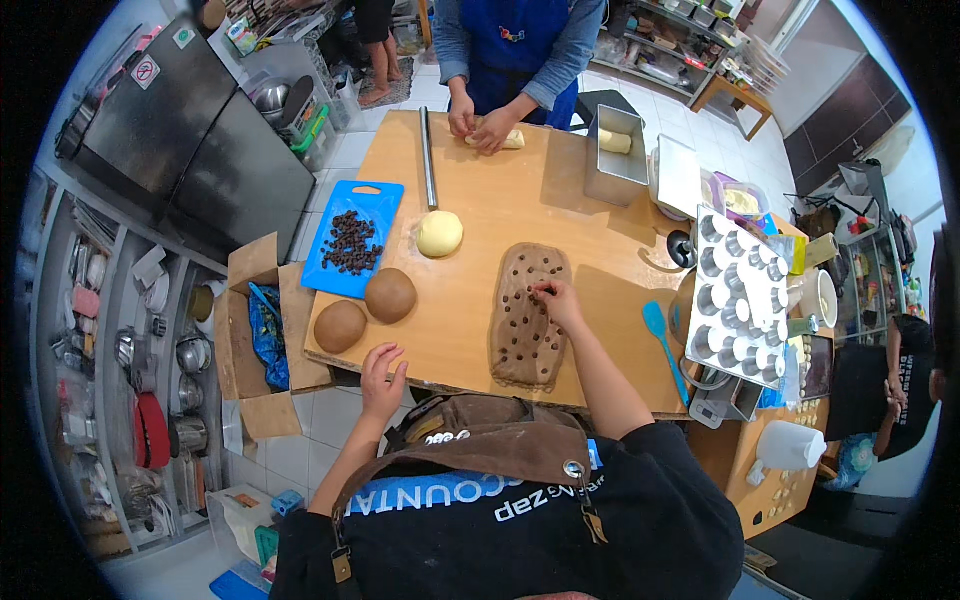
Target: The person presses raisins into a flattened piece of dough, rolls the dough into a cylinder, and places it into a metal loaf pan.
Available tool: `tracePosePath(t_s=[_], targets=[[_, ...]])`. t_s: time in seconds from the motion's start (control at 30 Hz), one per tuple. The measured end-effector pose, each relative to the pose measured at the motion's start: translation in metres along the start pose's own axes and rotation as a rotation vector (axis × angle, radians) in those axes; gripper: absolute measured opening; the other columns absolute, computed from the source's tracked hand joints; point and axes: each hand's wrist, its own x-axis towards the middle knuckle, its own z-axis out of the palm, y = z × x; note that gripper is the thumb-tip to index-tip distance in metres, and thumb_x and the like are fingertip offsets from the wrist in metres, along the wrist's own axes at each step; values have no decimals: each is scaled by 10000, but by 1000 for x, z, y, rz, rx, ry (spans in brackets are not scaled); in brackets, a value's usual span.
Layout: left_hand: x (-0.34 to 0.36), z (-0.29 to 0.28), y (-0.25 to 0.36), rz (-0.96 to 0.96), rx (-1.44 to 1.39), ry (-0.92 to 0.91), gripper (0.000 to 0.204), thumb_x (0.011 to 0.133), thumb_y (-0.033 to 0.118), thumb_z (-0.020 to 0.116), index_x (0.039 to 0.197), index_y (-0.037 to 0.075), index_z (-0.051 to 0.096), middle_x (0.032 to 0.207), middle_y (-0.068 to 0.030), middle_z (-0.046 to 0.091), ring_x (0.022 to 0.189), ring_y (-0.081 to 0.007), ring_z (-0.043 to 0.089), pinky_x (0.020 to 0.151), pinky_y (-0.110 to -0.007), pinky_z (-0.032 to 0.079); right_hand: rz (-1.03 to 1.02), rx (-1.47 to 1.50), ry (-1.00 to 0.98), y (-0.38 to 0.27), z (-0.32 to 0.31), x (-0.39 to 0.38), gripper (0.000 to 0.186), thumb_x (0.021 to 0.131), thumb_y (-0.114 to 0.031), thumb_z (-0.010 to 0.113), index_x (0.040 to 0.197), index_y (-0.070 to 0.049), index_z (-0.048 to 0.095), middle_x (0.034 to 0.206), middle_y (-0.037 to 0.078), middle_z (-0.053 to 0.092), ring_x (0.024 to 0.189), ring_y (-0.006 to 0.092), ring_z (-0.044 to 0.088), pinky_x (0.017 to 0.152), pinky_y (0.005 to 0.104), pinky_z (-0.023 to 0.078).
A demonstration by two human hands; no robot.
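Note:
A flat brown slab of dough (530, 345), dotted with dark chocolate chips, lies lengthwise before me on the wooden table. My right hand (560, 304) is over its right edge, fingertips pinched at a dark chip on the surface. Off the table's front edge, my left hand (382, 380) is held up with its fingers apart and nothing in it. Nearest to it are two round brown dough balls (340, 326). Behind them a blue cutting board (335, 274) carries a heap of loose chocolate chips (351, 243). A pale yellow dough ball (439, 234) sits to its right.
Across the table (450, 330) a person in a blue apron (515, 45) handles a pale dough roll (510, 139). A metal rolling pin (428, 160) lies nearby. On the right are a loaf tin (615, 180), a blue spatula (660, 335) and a tray of metal cups (740, 295). An open carton (250, 350) stands left.

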Motion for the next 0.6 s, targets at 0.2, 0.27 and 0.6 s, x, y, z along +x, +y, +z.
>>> tracePosePath(t_s=[0.2,0.27,0.6], targets=[[3,4,5,36,-3,-14,241,807,101,662,1042,56,639,1108,-121,589,1044,-299,564,904,-384,446,-71,-172,102,6,-24,-3,111,847,-37,628,951,-11,657,802,66,663,655,129,597,590,278,488],[1,6,4,36,-11,-10,238,807,101,662,1041,58,640,1109,-121,589,1043,-299,565,902,-384,448,78,-187,46,-6,-30,-10,143,836,-35,633,974,-20,666,796,72,668,650,136,601,586,285,487],[2,8,11,74,-9,-47,223,803,85,662,1023,58,638,1098,-129,589,1031,-303,569,890,-379,456,43,-321,26,-11,-46,-24,309,865,30,497,1114,-54,661,949,127,692,854,184,641,772,294,505]])
